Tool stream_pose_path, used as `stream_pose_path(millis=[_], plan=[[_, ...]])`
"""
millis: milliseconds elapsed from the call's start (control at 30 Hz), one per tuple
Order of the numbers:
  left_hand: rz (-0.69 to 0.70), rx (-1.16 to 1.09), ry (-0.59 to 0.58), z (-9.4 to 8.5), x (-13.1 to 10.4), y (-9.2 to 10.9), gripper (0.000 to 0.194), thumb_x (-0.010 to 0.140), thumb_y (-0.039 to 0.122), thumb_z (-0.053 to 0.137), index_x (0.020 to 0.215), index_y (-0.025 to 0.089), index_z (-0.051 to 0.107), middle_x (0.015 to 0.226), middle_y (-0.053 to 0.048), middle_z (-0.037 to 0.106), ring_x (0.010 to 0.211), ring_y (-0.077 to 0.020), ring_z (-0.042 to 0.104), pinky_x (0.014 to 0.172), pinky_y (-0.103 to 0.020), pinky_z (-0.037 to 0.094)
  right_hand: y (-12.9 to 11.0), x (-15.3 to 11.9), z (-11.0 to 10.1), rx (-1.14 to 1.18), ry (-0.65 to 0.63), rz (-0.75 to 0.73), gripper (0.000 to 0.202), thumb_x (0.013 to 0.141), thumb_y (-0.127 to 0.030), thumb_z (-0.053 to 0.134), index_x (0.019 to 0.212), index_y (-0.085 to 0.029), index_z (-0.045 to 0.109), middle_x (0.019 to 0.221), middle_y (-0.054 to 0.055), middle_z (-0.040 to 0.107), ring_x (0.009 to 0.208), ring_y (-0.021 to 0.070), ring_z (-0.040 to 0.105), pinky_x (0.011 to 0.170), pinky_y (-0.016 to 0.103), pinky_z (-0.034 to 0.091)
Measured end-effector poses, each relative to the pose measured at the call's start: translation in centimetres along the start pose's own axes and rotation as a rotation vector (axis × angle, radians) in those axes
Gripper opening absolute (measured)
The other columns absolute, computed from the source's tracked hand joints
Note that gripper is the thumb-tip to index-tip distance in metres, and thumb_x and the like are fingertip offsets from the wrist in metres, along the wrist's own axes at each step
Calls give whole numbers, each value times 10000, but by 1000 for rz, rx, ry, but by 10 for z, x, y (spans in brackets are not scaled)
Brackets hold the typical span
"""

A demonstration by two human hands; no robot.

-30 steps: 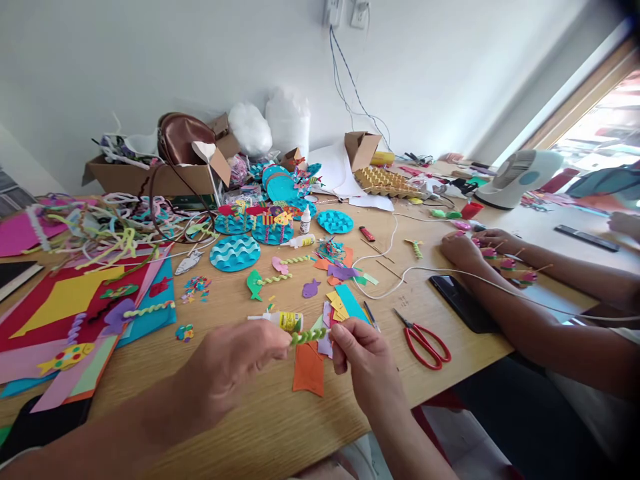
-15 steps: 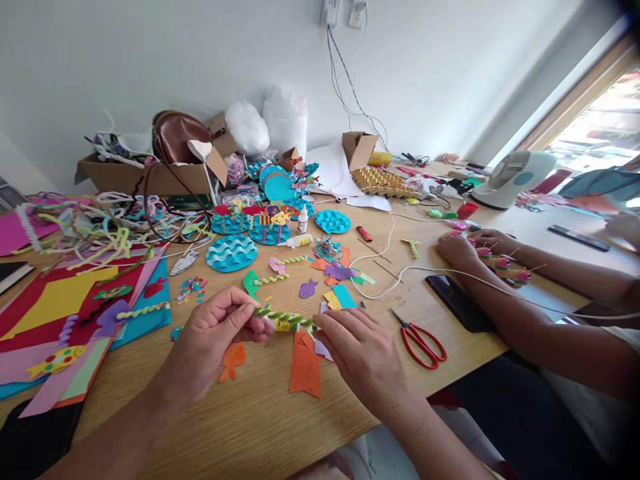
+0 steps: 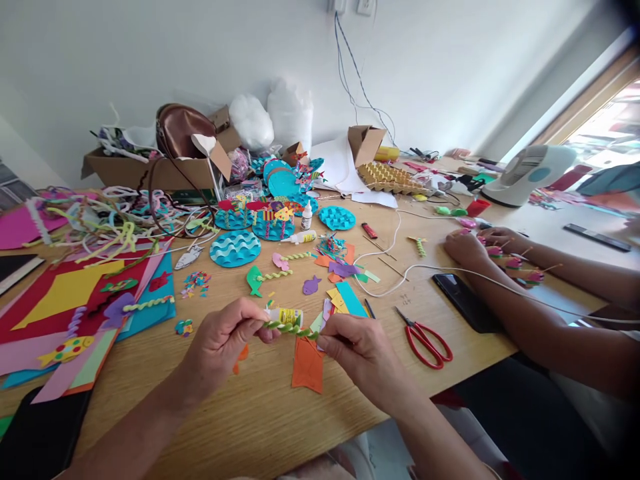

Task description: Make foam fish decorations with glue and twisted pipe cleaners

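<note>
A green twisted pipe cleaner (image 3: 291,329) stretches level between my two hands above the table. My left hand (image 3: 223,347) pinches its left end, and my right hand (image 3: 357,353) pinches the right end. Just behind it lies a glue bottle (image 3: 290,316) with a yellow label. Below my hands is a piece of orange paper (image 3: 307,370); an orange cutout (image 3: 241,358) is partly hidden by my left hand. Farther back rest a green paper fish (image 3: 255,281) on a twisted stem and a purple paper fish (image 3: 311,285).
Red-handled scissors (image 3: 429,343) and a black phone (image 3: 467,303) lie to the right, near another person's arms (image 3: 530,313). A white cord (image 3: 480,275) crosses the table. Coloured paper sheets (image 3: 55,300) are stacked at left, with blue discs (image 3: 235,249) farther back.
The fingers of my right hand have curled from lying over the pipe cleaner into a pinch on its end. The whole view has shifted slightly.
</note>
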State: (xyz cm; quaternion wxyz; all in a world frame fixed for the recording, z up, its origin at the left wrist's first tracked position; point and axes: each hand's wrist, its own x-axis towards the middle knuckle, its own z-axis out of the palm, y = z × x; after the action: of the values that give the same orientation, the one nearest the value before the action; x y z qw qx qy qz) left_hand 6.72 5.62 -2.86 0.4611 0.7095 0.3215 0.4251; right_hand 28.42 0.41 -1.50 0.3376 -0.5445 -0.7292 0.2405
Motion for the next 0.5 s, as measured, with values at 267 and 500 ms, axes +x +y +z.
stream_pose_path(millis=[267, 500], plan=[[-249, -186, -4, -4, 3, 1, 142, 844, 325, 527, 859, 191, 569, 788, -43, 690, 717, -182, 678, 664, -314, 568, -4, 2, -3, -117, -80, -96, 169, 879, -158, 453, 783, -195, 586, 686, 4, 614, 605, 117, 540, 545, 210, 379], [-141, 95, -228, -30, 12, 16, 267, 842, 348, 513, 1059, 209, 583, 1065, -93, 642, 1018, -221, 605, 818, -307, 512, 0, 2, -5, -237, -101, -131, 173, 899, -166, 449, 837, -194, 608, 738, 25, 644, 632, 130, 582, 547, 215, 390]])
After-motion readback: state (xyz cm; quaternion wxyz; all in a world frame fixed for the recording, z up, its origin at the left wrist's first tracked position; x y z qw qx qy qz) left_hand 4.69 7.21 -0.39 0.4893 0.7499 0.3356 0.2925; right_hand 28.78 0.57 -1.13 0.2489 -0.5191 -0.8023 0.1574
